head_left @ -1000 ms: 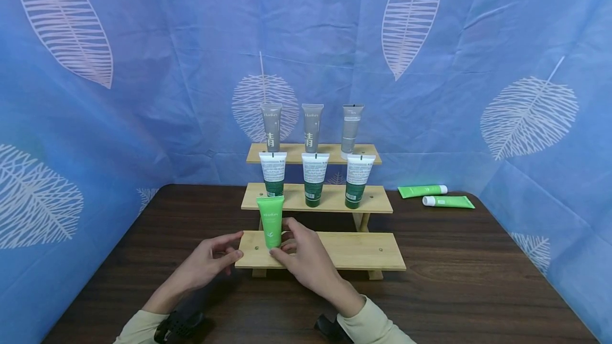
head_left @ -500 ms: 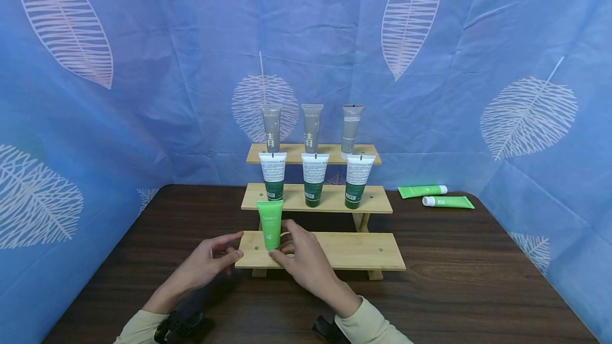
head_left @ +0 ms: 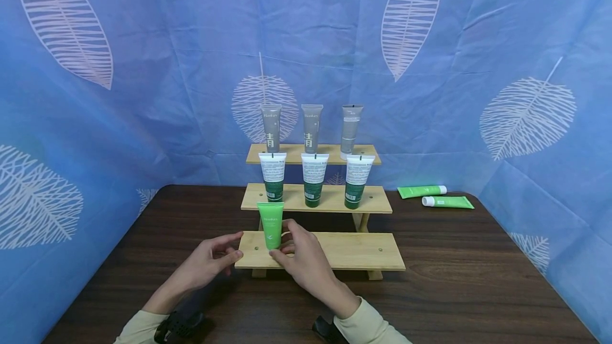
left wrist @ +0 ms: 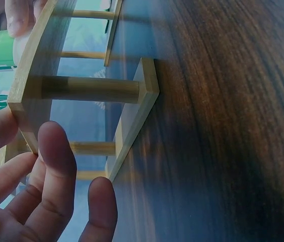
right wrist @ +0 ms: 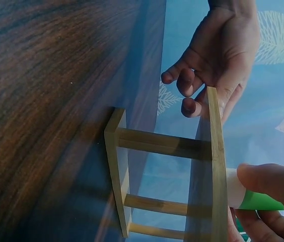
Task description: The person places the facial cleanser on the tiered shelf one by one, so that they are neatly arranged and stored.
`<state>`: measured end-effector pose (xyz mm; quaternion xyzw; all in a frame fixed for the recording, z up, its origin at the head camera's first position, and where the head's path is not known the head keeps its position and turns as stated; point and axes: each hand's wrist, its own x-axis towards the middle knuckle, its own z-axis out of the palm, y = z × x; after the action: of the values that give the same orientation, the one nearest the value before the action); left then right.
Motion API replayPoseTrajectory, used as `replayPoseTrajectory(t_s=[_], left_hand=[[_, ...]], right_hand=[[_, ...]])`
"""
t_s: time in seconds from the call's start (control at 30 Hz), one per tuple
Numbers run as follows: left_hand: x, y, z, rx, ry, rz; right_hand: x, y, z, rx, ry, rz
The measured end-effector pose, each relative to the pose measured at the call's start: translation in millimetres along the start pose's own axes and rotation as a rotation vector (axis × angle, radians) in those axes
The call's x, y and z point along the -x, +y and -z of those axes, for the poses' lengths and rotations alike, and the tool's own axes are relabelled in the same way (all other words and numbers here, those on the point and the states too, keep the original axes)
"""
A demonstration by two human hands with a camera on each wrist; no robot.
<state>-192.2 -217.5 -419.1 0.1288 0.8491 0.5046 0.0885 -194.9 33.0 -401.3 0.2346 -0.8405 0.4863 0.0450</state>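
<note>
A bright green squeeze tube [head_left: 271,222] stands upright, cap down, on the left part of the low front wooden shelf [head_left: 349,251]. My right hand [head_left: 308,261] pinches it low down, the thumb in front by the white cap [right wrist: 236,188] and the fingers behind. At the shelf's left end, my left hand [head_left: 205,261] pinches the board's corner between thumb and fingers. In the left wrist view the shelf's underside and round legs [left wrist: 89,89] show above the table. The tube's cap is mostly hidden by fingers in the head view.
White-and-green tubes [head_left: 313,179] stand in a row on the middle shelf [head_left: 330,205]. Grey tubes [head_left: 312,127] line the top shelf [head_left: 291,148]. Two green tubes lie at the back right of the dark table [head_left: 459,269], the farther tube [head_left: 421,191] beside the nearer tube [head_left: 449,202].
The green tube's top has tipped down slightly, then settled upright on the front shelf, still in my right hand. My left hand has stayed at the shelf's end.
</note>
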Motion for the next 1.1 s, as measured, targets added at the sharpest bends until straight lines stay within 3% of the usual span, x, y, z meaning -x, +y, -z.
replayPoseTrajectory(t_s=[0.33,0.57,0.83,1.1], left_hand=[[-0.4,0.0,0.7,0.003,0.007,0.023],[-1.0,1.6,0.3,-0.001,0.009,0.029],[-1.5,2.7,-0.6,-0.009,0.017,0.035],[-0.8,1.5,-1.1,-0.008,0.008,0.035]], right_hand=[[0.4,-3.5,1.9,0.016,-0.016,-0.008],[0.6,-16.5,26.9,0.073,0.008,-0.008],[1.5,-21.7,89.0,0.112,0.183,-0.081],[11.4,-2.1,169.7,0.196,0.345,-0.148]])
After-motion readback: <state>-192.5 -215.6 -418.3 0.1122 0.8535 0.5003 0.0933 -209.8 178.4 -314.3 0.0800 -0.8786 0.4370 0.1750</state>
